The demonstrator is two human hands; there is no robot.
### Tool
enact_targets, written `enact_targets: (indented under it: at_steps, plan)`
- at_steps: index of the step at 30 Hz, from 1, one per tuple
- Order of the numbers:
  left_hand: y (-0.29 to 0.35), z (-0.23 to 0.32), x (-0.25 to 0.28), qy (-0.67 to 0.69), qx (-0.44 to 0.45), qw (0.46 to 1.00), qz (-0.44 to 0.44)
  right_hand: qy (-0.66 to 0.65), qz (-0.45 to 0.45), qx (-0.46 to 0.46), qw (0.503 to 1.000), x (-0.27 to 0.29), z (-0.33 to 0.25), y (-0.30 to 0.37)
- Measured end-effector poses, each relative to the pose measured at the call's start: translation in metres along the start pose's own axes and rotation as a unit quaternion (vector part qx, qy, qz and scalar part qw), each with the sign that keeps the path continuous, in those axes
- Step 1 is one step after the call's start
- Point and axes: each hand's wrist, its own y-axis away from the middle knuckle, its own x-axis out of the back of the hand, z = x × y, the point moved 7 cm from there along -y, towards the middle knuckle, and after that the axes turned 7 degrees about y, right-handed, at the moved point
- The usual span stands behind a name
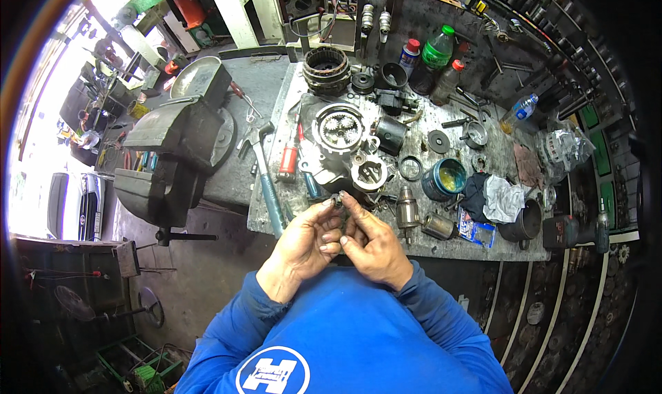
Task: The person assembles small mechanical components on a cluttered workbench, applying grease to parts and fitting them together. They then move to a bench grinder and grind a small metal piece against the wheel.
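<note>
My left hand [312, 241] and my right hand [376, 245] meet in front of my chest, at the bench's near edge. Between their fingertips is a small dark metal part [337, 199], too small to name and partly covered by the fingers. Just beyond lies a metal housing with an open round end [369, 174]. Behind it, a planetary gear set [340, 129] shows its toothed wheels. Left of these are a red-handled screwdriver [287, 163], a blue-handled tool [312, 185] and a claw hammer [267, 180]. A shaft with a pinion [407, 211] stands to the right.
A large bench vise [165, 152] stands at the left. On the worktop [496, 250] are a grease tub [445, 179], a wound stator ring [325, 68], a white rag [504, 199] and a cordless drill [562, 232]. Bottles, including a green-capped one [438, 50], line the back.
</note>
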Motion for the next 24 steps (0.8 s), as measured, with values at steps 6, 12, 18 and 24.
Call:
enact_targets:
  at_steps: [6, 12, 18, 24]
  plan:
    - [0.003, 0.010, 0.006, -0.057, -0.098, 0.993, 0.033, 0.248, 0.084, 0.104, 0.959, 0.013, -0.024, 0.005]
    - [0.016, 0.028, -0.006, -0.086, -0.171, 0.981, 0.045, 0.167, 0.037, 0.138, 0.976, 0.007, -0.030, 0.007]
    - [0.061, 0.095, -0.109, -0.655, -0.535, 0.533, 0.034, 0.107, 0.110, -0.010, 0.988, 0.056, 0.002, 0.027]
    - [0.060, 0.103, -0.155, -0.693, -0.529, 0.490, -0.016, 0.373, 0.239, -0.028, 0.896, 0.155, 0.048, 0.028]
